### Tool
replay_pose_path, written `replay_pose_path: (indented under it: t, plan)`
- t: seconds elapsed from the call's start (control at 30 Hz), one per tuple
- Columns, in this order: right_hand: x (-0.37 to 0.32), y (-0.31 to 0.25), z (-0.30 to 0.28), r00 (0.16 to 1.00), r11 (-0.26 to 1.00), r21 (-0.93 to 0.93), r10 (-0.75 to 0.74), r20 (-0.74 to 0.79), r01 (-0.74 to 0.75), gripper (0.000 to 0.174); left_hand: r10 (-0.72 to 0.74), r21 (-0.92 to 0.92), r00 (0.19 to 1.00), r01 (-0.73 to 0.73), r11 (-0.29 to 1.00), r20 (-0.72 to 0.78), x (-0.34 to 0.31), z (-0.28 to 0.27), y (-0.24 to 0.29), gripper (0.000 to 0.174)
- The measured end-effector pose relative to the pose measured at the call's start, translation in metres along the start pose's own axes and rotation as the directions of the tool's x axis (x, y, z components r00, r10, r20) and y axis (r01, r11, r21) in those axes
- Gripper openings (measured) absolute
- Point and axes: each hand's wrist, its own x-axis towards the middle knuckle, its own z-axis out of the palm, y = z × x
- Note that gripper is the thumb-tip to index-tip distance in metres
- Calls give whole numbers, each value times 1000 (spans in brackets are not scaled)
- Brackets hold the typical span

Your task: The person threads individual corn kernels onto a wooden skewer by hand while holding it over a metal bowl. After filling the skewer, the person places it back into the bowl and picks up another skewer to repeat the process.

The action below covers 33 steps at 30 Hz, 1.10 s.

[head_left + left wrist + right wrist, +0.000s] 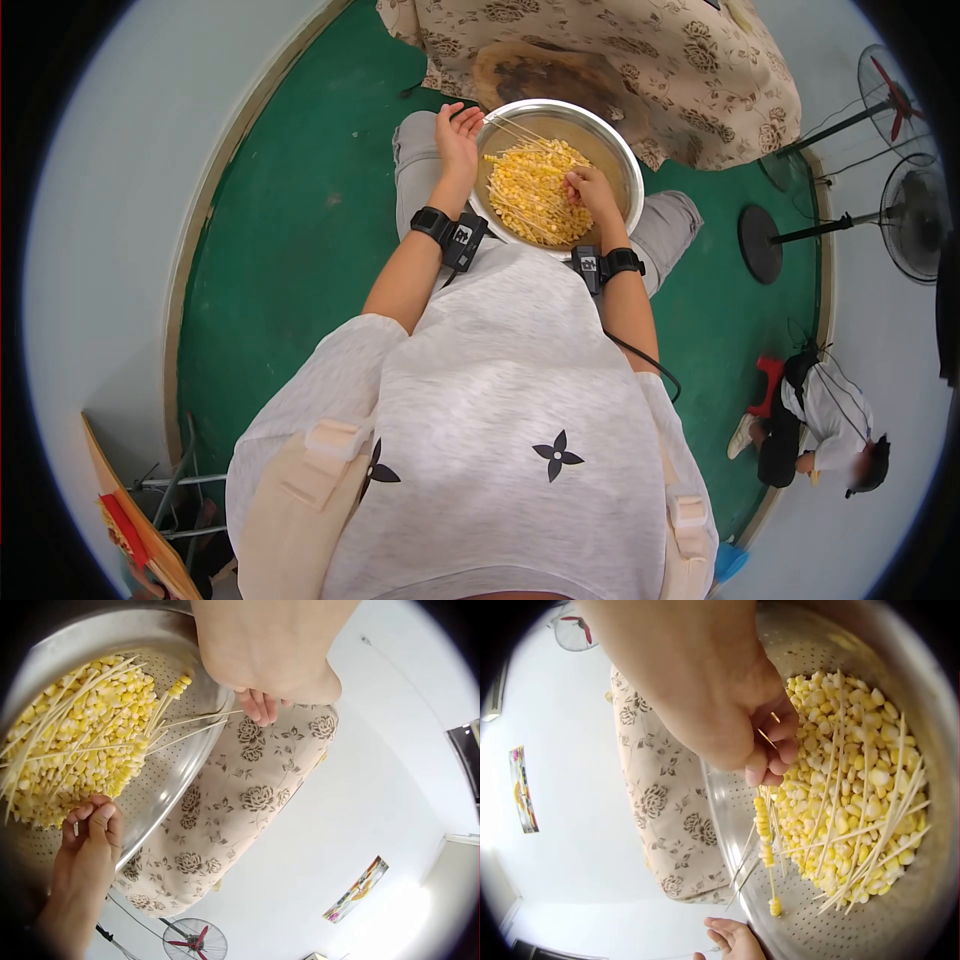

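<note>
A wide metal basin [628, 170] with a perforated bottom sits between the person's legs, holding a heap of loose yellow corn kernels [855, 780]. Several thin wooden skewers [64, 705] lie across the kernels, and a few lean over the far rim. The right hand [593, 195] is over the heap, its thumb and fingertips pinching a skewer threaded with corn kernels [763, 825]; part of that stick is hidden inside the hand. Just outside the rim, the left hand [458, 150] is palm up with relaxed fingers [262, 709], near the skewer ends, holding nothing.
Behind the basin stands a furniture piece under a floral cloth [700, 60], with a round wooden slab [550, 80] by it. Two standing fans [762, 245] are at the right. Another person [825, 420] sits low by the right wall, near a red stool [768, 385].
</note>
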Motion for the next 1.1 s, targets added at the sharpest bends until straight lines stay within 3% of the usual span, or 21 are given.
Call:
replay_pose_path:
  t: [0.53, 1.1]
  plan:
    - [-2, -5, -1, 995, 990, 101, 96, 37, -99, 24, 3, -4, 1000, -3, 1000, 7, -2, 1, 1, 36]
    - [-4, -5, -2, 997, 998, 21, 57, 54, -59, 23, -1, -8, 1000, 1, 1000, -11, -1, 1, -1, 41]
